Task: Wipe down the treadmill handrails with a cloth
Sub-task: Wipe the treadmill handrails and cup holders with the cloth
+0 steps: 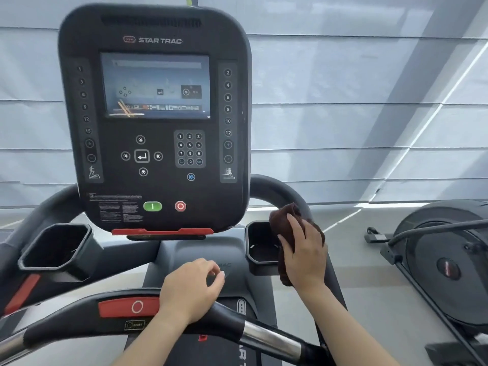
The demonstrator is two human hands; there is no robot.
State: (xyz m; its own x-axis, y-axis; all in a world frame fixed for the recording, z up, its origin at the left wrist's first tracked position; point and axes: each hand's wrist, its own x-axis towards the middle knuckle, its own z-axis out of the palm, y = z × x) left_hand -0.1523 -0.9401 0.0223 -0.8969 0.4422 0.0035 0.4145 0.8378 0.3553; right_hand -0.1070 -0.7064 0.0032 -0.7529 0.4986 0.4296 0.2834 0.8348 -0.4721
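Along the right edge of the treadmill, the right hand (306,249) lies flat with fingers spread, pressing a rumpled dark brown terry cloth (284,220) onto the curved matte grey right handrail (280,192), just beside an angular black plastic cup holder (260,247). The left hand (190,289) rests its wrist on the padded black crossbar with bright metal sleeves (266,336), fingers loosely curled, holding nothing, next to a glossy red stop pad (126,307).

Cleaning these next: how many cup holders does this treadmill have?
2. The left cup holder sits below the console's left corner; the right cup holder below its right corner, partly behind the cloth under the right hand.
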